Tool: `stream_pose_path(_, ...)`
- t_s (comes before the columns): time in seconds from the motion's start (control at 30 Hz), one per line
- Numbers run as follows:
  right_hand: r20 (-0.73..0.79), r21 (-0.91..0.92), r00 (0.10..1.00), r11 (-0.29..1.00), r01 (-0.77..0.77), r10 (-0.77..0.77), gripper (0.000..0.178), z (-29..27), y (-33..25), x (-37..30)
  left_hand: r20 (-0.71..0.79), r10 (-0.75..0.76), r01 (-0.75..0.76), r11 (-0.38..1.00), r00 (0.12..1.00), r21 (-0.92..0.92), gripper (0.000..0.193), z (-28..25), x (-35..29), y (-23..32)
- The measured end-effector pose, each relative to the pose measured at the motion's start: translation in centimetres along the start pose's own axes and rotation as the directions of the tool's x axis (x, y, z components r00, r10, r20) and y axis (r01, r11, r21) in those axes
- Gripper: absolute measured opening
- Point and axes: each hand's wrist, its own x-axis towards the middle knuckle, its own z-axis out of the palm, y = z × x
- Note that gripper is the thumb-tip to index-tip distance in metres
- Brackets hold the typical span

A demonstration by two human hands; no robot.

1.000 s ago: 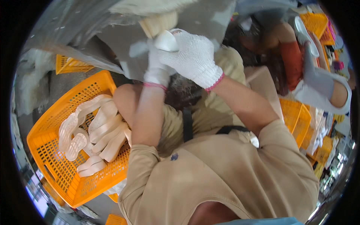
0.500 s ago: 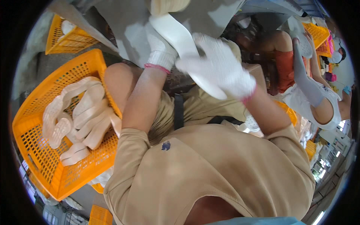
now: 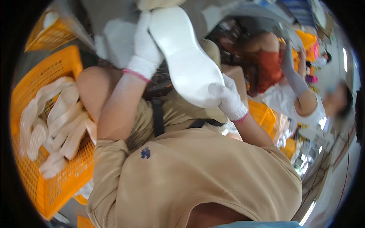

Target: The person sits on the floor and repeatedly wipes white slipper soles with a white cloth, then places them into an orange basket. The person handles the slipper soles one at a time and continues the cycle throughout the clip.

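Observation:
A white shoe sole [image 3: 187, 57] is held between my gloved hands, its broad face turned up. My left hand [image 3: 146, 43], in a white knit glove with a pink cuff, grips the far end along its left edge. The near end is pinched at its right corner by my right hand [image 3: 229, 99], gloved the same way, thumb on top. Right by the sole's far end, a cream-coloured rounded part [image 3: 161, 3] juts in at the top edge; whether they touch I cannot tell.
To my left stands an orange plastic basket [image 3: 76, 57] with several pale soles [image 3: 62, 110]. Another orange basket [image 3: 49, 38] sits beyond it. A grey machine panel [image 3: 114, 22] rises ahead. At right sits a co-worker in a white top [image 3: 283, 98], near more orange crates [image 3: 262, 116].
The sole has turned from edge-on to broad face up. My right hand has moved from across its middle to its near end. The whole view has shifted a little.

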Motion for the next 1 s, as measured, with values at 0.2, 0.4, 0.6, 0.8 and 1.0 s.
stream_pose_path(0.2,-0.099,-0.029,0.994,0.998,0.047,-0.049,0.044,0.5,-0.8,0.9,-0.154,-0.005,0.012,0.999,0.988,0.043,0.058,0.7,2.4,-0.3)
stream_pose_path(0.4,0.046,-0.011,0.951,0.951,0.308,-0.307,0.048,7.3,-6.6,6.3,-0.097,0.384,-0.232,0.721,0.918,0.653,0.048,-1.1,3.0,3.4)
stream_pose_path(0.6,0.033,-0.257,0.994,0.960,0.113,-0.108,0.050,1.8,-4.1,2.2,-0.223,0.171,-0.068,0.912,0.960,0.404,0.063,-0.4,-0.2,0.7)
stream_pose_path(0.8,0.267,-0.436,0.964,0.893,0.113,0.009,0.043,-5.6,-3.9,1.7,0.600,-0.131,-0.596,0.073,0.789,0.800,0.064,2.8,-3.3,0.0)
stream_pose_path(1.0,0.090,0.420,0.971,0.893,0.164,-0.221,0.062,-0.9,-0.3,3.9,0.285,-0.186,-0.093,0.664,0.940,0.742,0.043,3.6,-5.3,-0.8)
